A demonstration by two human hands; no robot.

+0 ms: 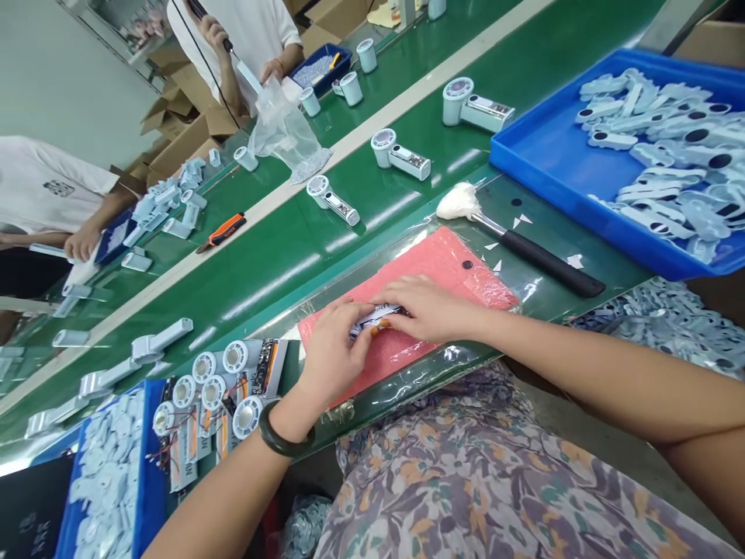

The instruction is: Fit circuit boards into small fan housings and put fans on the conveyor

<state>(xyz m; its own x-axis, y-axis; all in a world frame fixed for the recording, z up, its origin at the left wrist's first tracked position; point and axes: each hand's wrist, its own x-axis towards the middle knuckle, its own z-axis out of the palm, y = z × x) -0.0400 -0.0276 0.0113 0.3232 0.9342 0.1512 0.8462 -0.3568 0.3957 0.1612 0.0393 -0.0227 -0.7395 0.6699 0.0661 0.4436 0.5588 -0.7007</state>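
My left hand [337, 345] and my right hand [422, 307] meet over the pink foam mat [439, 256]. Both are closed around a small white handheld fan [378, 317]. A dark strip and a bit of orange show on it, but fingers cover most of it. The fan is at or just above the mat. Beyond the mat lies a black-handled hammer [550, 260] with its head wrapped in white. Left of my left hand, several unfinished fans [213, 392] with exposed wires and circuit boards stand grouped together.
A blue tray [541, 186] of pale blue shells is at the right, another blue bin [152, 466] at lower left. Several fans [401, 155] sit on the green conveyor belt [273, 264], with orange-handled pliers [224, 231] farther off. Two co-workers [244, 46] work across the belt.
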